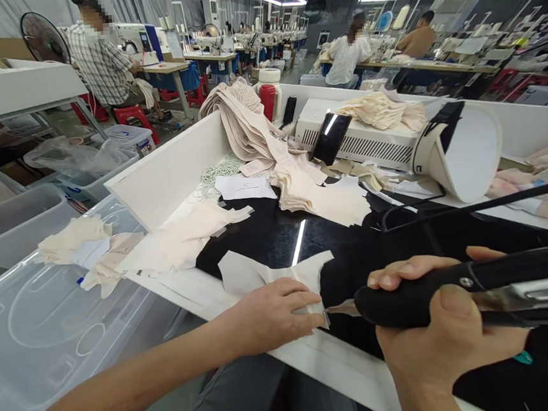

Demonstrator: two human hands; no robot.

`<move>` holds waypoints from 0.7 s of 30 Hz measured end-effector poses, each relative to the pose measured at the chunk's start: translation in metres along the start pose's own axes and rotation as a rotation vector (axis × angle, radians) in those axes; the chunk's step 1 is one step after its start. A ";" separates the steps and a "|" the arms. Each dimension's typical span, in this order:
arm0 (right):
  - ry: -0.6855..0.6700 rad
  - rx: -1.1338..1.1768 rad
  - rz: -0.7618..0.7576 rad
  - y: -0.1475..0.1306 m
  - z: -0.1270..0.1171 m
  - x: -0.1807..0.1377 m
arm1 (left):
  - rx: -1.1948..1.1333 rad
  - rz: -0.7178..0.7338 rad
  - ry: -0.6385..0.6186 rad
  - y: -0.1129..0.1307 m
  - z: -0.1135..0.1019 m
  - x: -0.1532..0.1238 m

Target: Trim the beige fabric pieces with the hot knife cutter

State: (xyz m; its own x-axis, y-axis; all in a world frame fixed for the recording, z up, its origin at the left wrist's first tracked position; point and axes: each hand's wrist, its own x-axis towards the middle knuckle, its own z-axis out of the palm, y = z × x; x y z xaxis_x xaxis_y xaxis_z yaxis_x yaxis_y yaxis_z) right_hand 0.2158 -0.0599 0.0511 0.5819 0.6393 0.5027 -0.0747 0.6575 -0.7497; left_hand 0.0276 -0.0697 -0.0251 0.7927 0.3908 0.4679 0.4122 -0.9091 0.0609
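Observation:
My left hand (273, 311) lies on a cream cut fabric piece (261, 274) at the near edge of the black worktop (355, 256), fingers bent and pressing the cloth's lower corner. My right hand (438, 325) is wrapped round the black handle of a corded hand tool (477, 287). The tool's metal tip (340, 308) touches the fabric right beside my left fingertips.
Stacks of cream fabric pieces (301, 187) and a paper sheet (243, 187) lie further back. A white lamp head (460, 144) and a white machine (368, 136) stand at the right rear. Clear plastic bins (48, 315) sit left. Other people work at distant tables.

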 end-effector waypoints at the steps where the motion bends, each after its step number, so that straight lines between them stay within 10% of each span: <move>1: -0.001 -0.001 0.000 0.000 0.000 0.000 | -0.002 -0.003 0.004 0.000 0.000 0.000; 21: -0.018 0.025 0.017 0.011 0.006 0.003 | -0.029 -0.032 0.040 -0.002 0.005 -0.003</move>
State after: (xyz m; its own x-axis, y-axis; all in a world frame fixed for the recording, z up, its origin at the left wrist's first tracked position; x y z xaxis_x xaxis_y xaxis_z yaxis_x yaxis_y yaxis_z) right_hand 0.2118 -0.0489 0.0471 0.5654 0.6572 0.4984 -0.1043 0.6563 -0.7472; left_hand 0.0263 -0.0687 -0.0307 0.7606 0.4142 0.4999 0.4236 -0.9002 0.1013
